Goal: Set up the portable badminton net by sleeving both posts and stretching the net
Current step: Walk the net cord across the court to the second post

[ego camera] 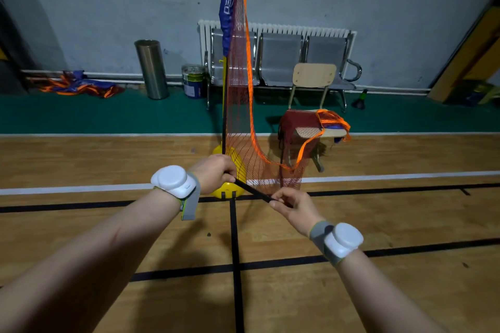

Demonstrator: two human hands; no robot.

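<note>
A black post (224, 105) stands upright in a yellow base (230, 170) on the wooden floor. A blue sleeve (227, 5) with white lettering covers the post's upper part. The red mesh net (239, 121) with orange edging hangs from it and sags right onto a chair. My left hand (213, 173) grips one end of a black strap (253, 191) just in front of the base. My right hand (293, 207) pinches the strap's other end at the net's lower corner. The strap runs taut between both hands.
A wooden chair (313, 76) holds the bunched rest of the net (300, 121). Behind stand a row of metal seats (281, 59), a radiator, a steel bin (152, 69) and a paint can (193, 81). Another folded net (81, 86) lies at the far left.
</note>
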